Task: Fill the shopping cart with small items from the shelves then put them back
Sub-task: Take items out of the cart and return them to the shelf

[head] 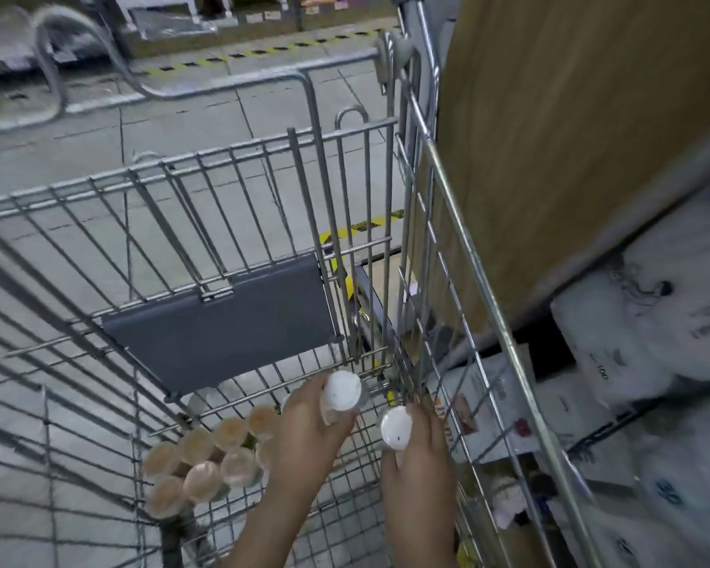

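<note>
Head view: both hands, left (310,428) and right (417,457), each grip a white-capped bottle (342,390) (395,432) inside the silver wire shopping cart (206,170), near its right wall; clustered beige-lidded jars (206,465) sit left.

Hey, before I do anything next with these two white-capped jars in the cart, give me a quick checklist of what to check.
1. Left hand grips its white-capped jar: ok.
2. Right hand grips the second white-capped jar: ok.
3. Both hands inside the cart basket: ok.
4. Cluster of jars already on the cart floor, left of the hands, standing upright: ok.
5. Bare cart floor near the hands to set jars down: ok.
6. Caps tightly sealed: cannot tell.
</note>
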`<state>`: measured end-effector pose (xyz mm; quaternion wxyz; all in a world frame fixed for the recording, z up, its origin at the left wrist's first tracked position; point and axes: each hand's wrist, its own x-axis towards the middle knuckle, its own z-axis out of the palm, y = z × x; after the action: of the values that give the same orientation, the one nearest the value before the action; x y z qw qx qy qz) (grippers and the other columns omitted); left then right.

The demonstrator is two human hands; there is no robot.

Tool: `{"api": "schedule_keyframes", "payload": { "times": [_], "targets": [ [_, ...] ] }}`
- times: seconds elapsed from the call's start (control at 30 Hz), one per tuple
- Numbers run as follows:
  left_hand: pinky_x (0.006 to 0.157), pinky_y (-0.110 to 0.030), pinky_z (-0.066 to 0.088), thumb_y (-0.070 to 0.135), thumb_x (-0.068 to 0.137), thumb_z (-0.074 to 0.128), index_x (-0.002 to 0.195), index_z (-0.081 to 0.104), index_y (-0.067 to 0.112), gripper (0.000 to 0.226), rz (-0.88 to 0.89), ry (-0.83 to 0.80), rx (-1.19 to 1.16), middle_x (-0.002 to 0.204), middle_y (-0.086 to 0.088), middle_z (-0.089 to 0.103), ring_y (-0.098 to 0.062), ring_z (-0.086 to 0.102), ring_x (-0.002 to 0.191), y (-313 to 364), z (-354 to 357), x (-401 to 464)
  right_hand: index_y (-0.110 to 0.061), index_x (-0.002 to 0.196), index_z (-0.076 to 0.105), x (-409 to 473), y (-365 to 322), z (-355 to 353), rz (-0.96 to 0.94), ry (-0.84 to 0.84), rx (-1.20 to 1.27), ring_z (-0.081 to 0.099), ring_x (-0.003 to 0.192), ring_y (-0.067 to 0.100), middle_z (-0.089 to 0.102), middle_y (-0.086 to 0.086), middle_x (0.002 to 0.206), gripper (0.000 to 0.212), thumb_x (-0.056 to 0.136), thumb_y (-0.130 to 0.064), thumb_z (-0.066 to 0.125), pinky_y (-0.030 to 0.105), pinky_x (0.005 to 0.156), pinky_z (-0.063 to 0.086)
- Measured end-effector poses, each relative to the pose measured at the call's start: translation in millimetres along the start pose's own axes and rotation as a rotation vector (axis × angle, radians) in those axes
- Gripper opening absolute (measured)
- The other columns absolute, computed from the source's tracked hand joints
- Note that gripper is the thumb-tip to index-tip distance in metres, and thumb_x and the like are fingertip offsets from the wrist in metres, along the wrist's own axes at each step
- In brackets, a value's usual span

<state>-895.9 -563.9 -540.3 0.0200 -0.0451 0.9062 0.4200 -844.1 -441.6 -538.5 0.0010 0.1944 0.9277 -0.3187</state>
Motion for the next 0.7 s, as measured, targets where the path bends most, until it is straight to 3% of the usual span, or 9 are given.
{"api": "schedule_keyframes", "payload": {
  "times": [0.13,0.27,0.37,0.47,0.53,0.57,0.63,0.7],
  "targets": [
    [0.080,-0.020,0.048,0.024,0.073,0.078,0.107,0.054,0.039,0.044,-0.063,0.062,-0.193,0.107,0.016,0.062,-0.006,0.060,0.100,24,-52,-36,-0.013,0.122,0.058,-35,-30,-34,0.069,0.023,0.181,0.058,0.104,0.026,0.052,0.001,0.123,0.055,0.071,-0.012,0.078,0.030,0.076,0.045],
    [0.089,-0.031,0.050,0.048,0.061,0.072,0.106,0.058,0.037,0.048,-0.080,0.085,-0.344,0.108,0.013,0.064,-0.004,0.059,0.103,53,-115,-86,-0.022,0.115,0.058,-79,-57,-81,0.130,0.040,0.512,0.057,0.098,0.009,0.055,-0.007,0.111,0.050,0.071,-0.007,0.078,0.008,0.072,0.038],
    [0.086,-0.029,0.050,0.053,0.054,0.070,0.105,0.059,0.036,0.055,-0.072,0.077,-0.465,0.108,0.011,0.065,-0.006,0.061,0.101,83,-165,-135,-0.024,0.113,0.059,-119,-66,-127,0.165,-0.014,0.811,0.058,0.101,0.001,0.060,-0.007,0.114,0.045,0.077,0.000,0.073,0.000,0.074,0.042],
    [0.084,-0.027,0.052,0.048,0.057,0.073,0.104,0.062,0.031,0.051,-0.019,0.020,-0.509,0.107,0.007,0.066,-0.009,0.062,0.099,117,-216,-188,-0.032,0.107,0.061,-164,-75,-176,0.127,0.008,0.939,0.060,0.091,-0.010,0.063,-0.016,0.112,0.042,0.080,-0.001,0.071,0.007,0.077,0.047],
    [0.079,-0.023,0.051,0.038,0.064,0.074,0.103,0.063,0.030,0.042,0.009,-0.020,-0.533,0.104,0.009,0.067,-0.006,0.063,0.096,137,-245,-223,-0.034,0.107,0.063,-195,-79,-206,0.122,0.015,1.036,0.062,0.093,-0.003,0.065,-0.008,0.113,0.041,0.077,-0.008,0.075,0.014,0.080,0.049],
    [0.079,-0.023,0.049,0.037,0.065,0.072,0.103,0.064,0.030,0.040,0.011,-0.035,-0.548,0.103,0.010,0.068,-0.007,0.063,0.095,146,-257,-239,-0.036,0.109,0.065,-210,-81,-221,0.131,0.022,1.086,0.063,0.099,0.005,0.065,-0.006,0.115,0.043,0.073,-0.015,0.077,0.023,0.087,0.050],
    [0.082,-0.034,0.051,0.042,0.061,0.073,0.103,0.066,0.032,0.044,0.000,-0.053,-0.580,0.102,0.006,0.069,-0.016,0.064,0.097,161,-277,-268,-0.039,0.110,0.065,-241,-84,-250,0.147,0.024,1.182,0.061,0.108,0.019,0.066,-0.006,0.115,0.051,0.064,-0.025,0.080,0.042,0.097,0.048],
    [0.090,-0.049,0.051,0.046,0.055,0.073,0.103,0.068,0.033,0.051,-0.019,-0.056,-0.633,0.102,0.001,0.070,-0.025,0.065,0.100,178,-293,-293,-0.037,0.104,0.069,-271,-85,-279,0.122,0.038,1.248,0.062,0.103,0.021,0.070,-0.009,0.105,0.052,0.053,-0.035,0.078,0.044,0.094,0.048]
  ]
}}
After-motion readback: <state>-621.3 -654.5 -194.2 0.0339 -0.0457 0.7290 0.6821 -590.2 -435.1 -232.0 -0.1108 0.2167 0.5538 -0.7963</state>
